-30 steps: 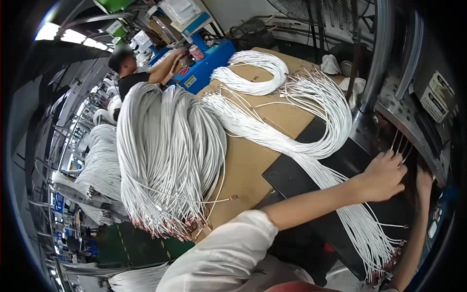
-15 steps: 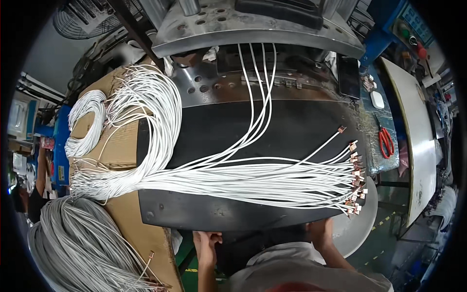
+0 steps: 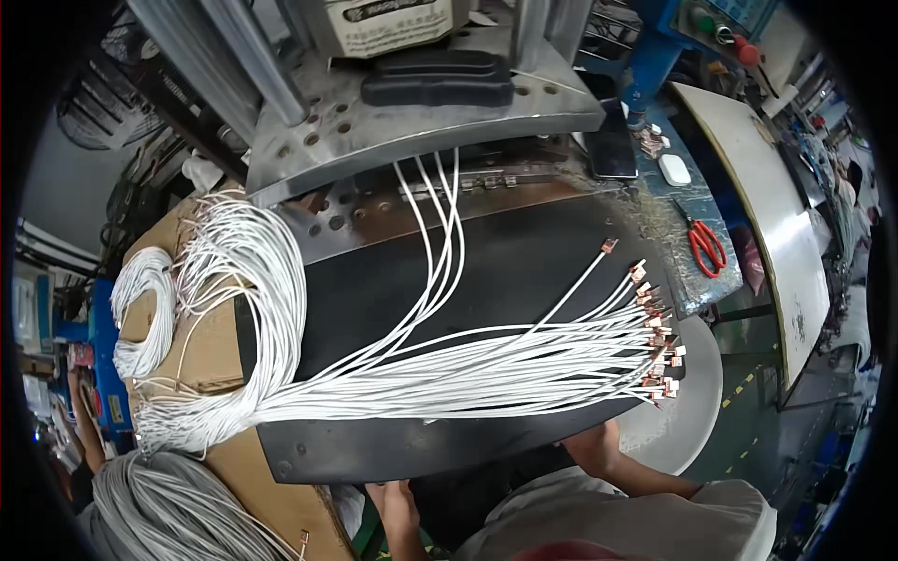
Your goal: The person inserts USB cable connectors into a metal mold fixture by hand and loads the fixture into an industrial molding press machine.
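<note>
A long bundle of white cables (image 3: 449,379) lies across the black work board (image 3: 374,453). Small copper-coloured terminals (image 3: 659,327) tip the cables at the right end. Several strands (image 3: 440,243) bend away from the bundle and run up under the metal press plate (image 3: 421,117). My left hand (image 3: 395,500) is at the board's near edge, left of the middle, its fingers mostly hidden beneath it. My right hand (image 3: 594,449) reaches under the same edge farther right, fingers out of sight. Neither hand touches the cables.
Coiled white cables (image 3: 150,313) rest on cardboard (image 3: 234,463) at left, with a thick grey cable bundle (image 3: 178,510) nearer me. At right are red-handled pliers or snips (image 3: 706,248), a white case (image 3: 673,170), a dark phone (image 3: 613,140) and a round grey seat (image 3: 687,402). Another person's arm (image 3: 84,425) shows far left.
The view has tilted and shifted, so the press shows more fully. My left hand has slipped further under the board's edge. The cables lie as before.
</note>
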A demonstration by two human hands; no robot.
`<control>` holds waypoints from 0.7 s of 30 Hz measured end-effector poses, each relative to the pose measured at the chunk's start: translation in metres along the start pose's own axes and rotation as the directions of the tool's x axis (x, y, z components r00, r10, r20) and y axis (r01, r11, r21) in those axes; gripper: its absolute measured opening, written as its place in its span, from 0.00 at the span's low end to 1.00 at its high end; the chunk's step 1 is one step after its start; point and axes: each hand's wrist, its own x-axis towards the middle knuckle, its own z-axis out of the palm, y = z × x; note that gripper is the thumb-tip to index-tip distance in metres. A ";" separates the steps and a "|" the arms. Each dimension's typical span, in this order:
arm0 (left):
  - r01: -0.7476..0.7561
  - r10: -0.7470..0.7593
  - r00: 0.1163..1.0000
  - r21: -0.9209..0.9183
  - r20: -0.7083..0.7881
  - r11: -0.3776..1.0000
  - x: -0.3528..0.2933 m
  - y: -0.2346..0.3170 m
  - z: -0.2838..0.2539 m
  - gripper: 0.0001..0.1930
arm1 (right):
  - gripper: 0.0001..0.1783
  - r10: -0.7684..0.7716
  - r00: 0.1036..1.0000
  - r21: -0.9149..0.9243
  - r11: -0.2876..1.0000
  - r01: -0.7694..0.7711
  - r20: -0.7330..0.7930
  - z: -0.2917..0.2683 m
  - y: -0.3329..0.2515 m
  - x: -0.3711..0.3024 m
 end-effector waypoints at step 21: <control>-0.838 0.316 0.221 0.346 0.923 -0.422 0.091 0.200 0.198 0.15 | 0.36 -0.410 0.702 -0.703 -0.688 0.182 0.583 0.125 -0.264 0.216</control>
